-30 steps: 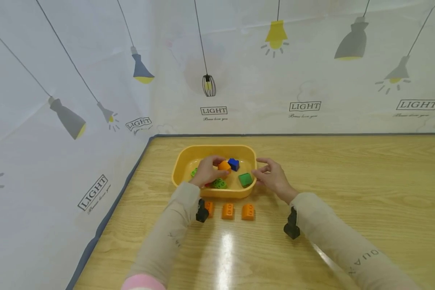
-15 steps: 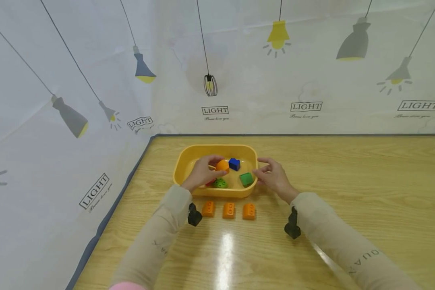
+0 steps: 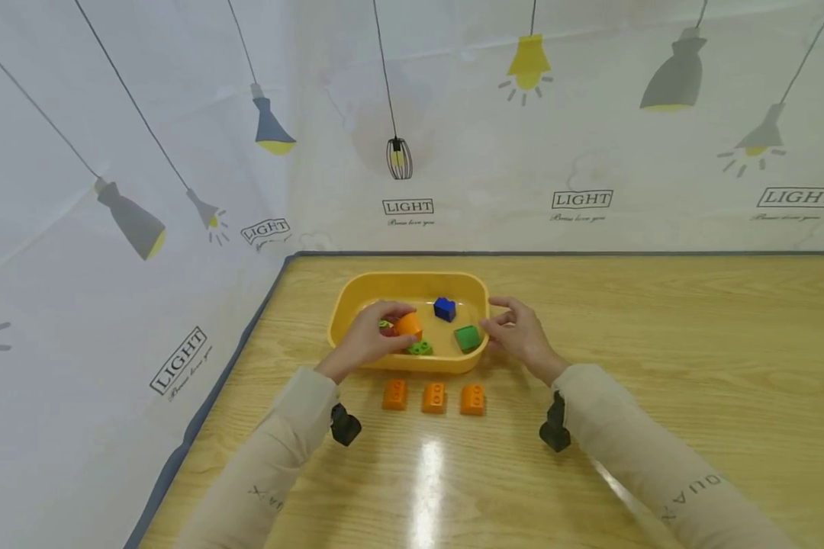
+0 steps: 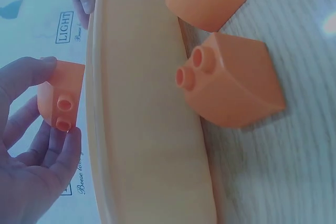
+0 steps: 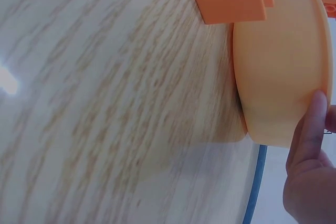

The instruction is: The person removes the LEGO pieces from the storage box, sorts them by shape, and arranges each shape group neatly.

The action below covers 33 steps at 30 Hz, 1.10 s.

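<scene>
My left hand [image 3: 367, 339] holds an orange toy building block [image 3: 409, 326] between thumb and fingers, over the left part of a yellow plastic bin [image 3: 412, 365]. In the left wrist view, two round studs show on this orange block [image 4: 65, 93]. My right hand [image 3: 518, 335] grips the bin's right rim, with the thumb at the rim and fingers along the outer wall [image 5: 283, 77]. Inside lie a blue block [image 3: 444, 309], a green block [image 3: 467, 338] and a light green block [image 3: 421, 348]. A red piece is mostly hidden behind my left hand.
Three orange blocks stand in a row before the bin: left [image 3: 394, 395], middle [image 3: 434, 398] and right [image 3: 472, 399]. A wooden table [image 3: 659, 343] carries everything. White sheeting with printed lamps [image 3: 494, 152] hangs behind and to the left.
My left hand has drawn back toward the left and front with the orange block, away from the blue block. My right hand stays at the rim.
</scene>
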Tool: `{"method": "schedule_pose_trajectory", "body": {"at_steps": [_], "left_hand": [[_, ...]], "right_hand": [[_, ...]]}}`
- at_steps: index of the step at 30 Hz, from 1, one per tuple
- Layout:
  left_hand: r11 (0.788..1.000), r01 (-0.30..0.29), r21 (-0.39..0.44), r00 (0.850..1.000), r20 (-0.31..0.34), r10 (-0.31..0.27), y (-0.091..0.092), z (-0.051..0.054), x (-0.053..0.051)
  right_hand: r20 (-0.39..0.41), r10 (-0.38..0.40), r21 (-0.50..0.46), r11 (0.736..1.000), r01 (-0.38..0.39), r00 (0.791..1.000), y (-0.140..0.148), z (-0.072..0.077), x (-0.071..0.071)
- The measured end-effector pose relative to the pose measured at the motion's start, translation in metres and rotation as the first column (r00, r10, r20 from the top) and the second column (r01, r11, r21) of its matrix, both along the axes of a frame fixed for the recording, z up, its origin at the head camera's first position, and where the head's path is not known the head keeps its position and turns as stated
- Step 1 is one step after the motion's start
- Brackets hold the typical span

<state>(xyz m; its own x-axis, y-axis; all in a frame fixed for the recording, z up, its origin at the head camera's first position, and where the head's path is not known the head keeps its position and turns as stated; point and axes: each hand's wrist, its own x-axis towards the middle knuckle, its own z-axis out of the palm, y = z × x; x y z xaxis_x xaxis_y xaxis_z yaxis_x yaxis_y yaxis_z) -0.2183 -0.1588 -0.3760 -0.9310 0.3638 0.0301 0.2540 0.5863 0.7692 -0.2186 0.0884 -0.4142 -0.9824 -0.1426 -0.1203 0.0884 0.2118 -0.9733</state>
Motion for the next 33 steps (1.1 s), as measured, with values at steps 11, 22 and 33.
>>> {"method": "schedule_pose_trajectory", "body": {"at_steps": [11,22,33], "left_hand": [[0.998,-0.011,0.068,0.999,0.031,0.009,-0.020,0.005,0.017],[0.995,-0.045,0.090,0.999,0.011,0.044,-0.034,0.007,0.035],[0.992,-0.068,0.102,0.998,-0.006,0.069,-0.046,0.004,0.059]], "right_hand": [[0.009,-0.008,0.019,1.000,0.008,1.000,-0.001,0.000,-0.001],[0.012,-0.005,0.015,1.000,0.005,1.000,-0.001,0.000,0.000],[0.009,-0.004,0.002,1.000,0.004,1.000,0.000,0.000,0.000]]}}
